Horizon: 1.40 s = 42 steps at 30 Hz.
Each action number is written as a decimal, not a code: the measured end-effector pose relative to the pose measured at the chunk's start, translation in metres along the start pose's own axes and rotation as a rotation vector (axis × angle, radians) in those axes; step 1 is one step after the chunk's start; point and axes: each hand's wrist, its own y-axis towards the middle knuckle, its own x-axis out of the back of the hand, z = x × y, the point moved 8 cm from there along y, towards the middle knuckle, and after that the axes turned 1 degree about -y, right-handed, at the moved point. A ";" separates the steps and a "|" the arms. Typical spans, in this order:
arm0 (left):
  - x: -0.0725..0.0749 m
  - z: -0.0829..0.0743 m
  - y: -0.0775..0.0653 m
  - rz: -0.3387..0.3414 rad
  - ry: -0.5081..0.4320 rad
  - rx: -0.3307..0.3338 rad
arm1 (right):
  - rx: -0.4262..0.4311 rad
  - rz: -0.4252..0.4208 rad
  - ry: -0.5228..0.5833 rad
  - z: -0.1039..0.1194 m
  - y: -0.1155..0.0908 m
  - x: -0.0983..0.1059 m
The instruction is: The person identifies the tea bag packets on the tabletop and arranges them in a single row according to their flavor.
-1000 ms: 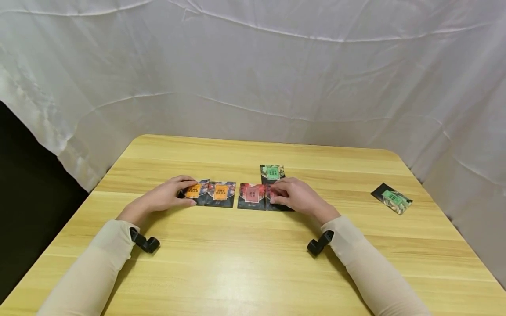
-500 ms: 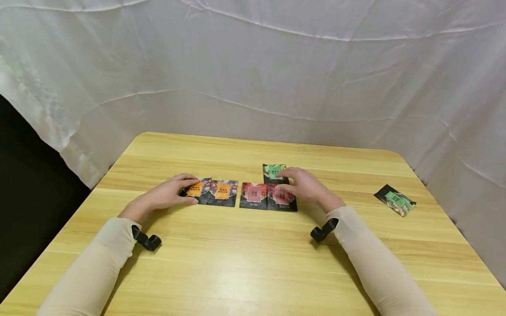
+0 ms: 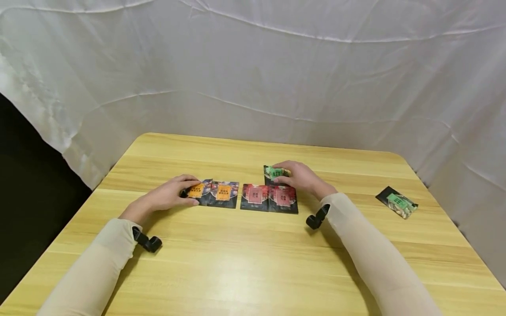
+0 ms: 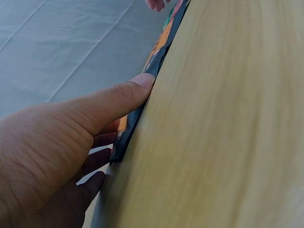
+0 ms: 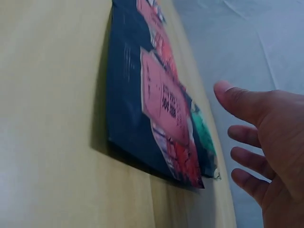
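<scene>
Relaxed left hand (image 3: 170, 193) touches an orange-labelled black sachet (image 3: 196, 190); empty right hand (image 3: 302, 177) hovers over a green-labelled sachet (image 3: 270, 177), the gap visible only from the right wrist.

Both arms (image 3: 95, 259) extended forward, bent inward.
Left hand (image 3: 168, 194): thumb (image 4: 116, 99) straight, fingers loosely bent. Right hand (image 3: 301, 176): thumb (image 5: 244, 103) extended, apart from its loosely bent fingers (image 5: 251, 161). Each forearm (image 3: 367, 250) slants inward behind its hand.
</scene>
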 end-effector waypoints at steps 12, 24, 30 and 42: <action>-0.003 -0.003 -0.001 -0.004 -0.003 -0.009 | 0.022 0.056 -0.038 -0.007 0.019 -0.010; -0.004 -0.002 -0.001 -0.007 -0.005 -0.004 | 0.032 0.100 -0.064 -0.007 0.026 -0.014; -0.004 -0.002 -0.002 -0.009 0.000 -0.007 | 0.017 0.098 -0.043 -0.012 0.026 -0.015; -0.004 0.000 -0.001 -0.010 0.010 -0.004 | -0.020 0.074 -0.045 -0.029 0.023 -0.011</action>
